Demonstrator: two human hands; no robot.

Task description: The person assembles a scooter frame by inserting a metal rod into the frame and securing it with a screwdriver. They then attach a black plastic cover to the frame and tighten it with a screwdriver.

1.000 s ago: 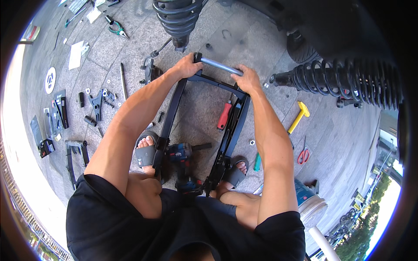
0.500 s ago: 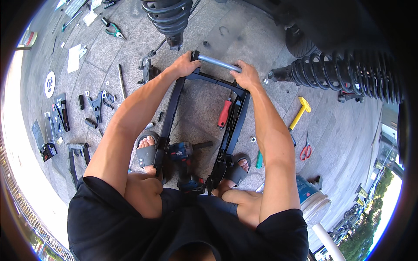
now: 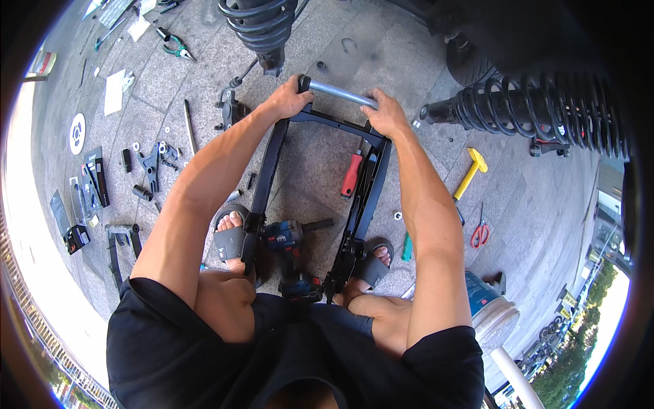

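Note:
A black metal frame, much like a motorcycle swingarm [image 3: 269,163], stands between my legs with its two arms reaching toward me. A silver tube [image 3: 340,93] spans its far end. My left hand [image 3: 289,101] is wrapped round the far left corner, by the tube's left end. At the opposite end, my right hand [image 3: 385,114] grips the far right corner, its thumb along the tube. Through the frame's opening I see a red-handled screwdriver [image 3: 351,174] beside the right arm. A blue and black cordless impact driver [image 3: 283,238] rests between the near ends.
Coil-spring shock absorbers [image 3: 262,27] hang ahead and at the right. A yellow hammer [image 3: 470,174], red-handled scissors [image 3: 480,234] and a bucket [image 3: 490,310] lie or stand to the right. Green pliers [image 3: 178,48], a bracket [image 3: 150,167] and several small parts are scattered left.
Both hands keep the same hold on the frame. The whole view has shifted only slightly.

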